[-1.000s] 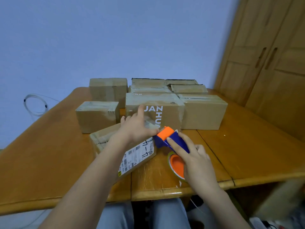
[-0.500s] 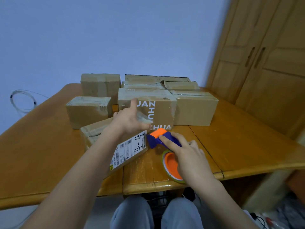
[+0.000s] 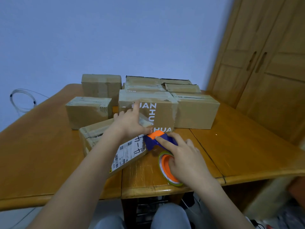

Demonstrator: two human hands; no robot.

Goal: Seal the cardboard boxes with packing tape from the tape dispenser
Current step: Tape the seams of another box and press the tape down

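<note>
A flat cardboard box [image 3: 99, 138] with a white shipping label lies tilted near the table's front. My left hand [image 3: 130, 123] presses on its top at the right end, index finger stretched toward the box behind. My right hand [image 3: 183, 156] grips the blue and orange tape dispenser [image 3: 154, 139], whose orange head sits at the box's right edge. The tape roll [image 3: 166, 169] hangs below my palm, partly hidden.
Several taped cardboard boxes stand behind, among them one printed with white letters [image 3: 158, 113] and a plain one [image 3: 196, 111] to its right. The wooden table [image 3: 41, 154] has a front edge close to my knees. A wooden wardrobe [image 3: 264, 71] stands at right.
The view has shifted slightly. My right hand and the dispenser stay at the box's right edge; my left hand keeps pressing on the box.
</note>
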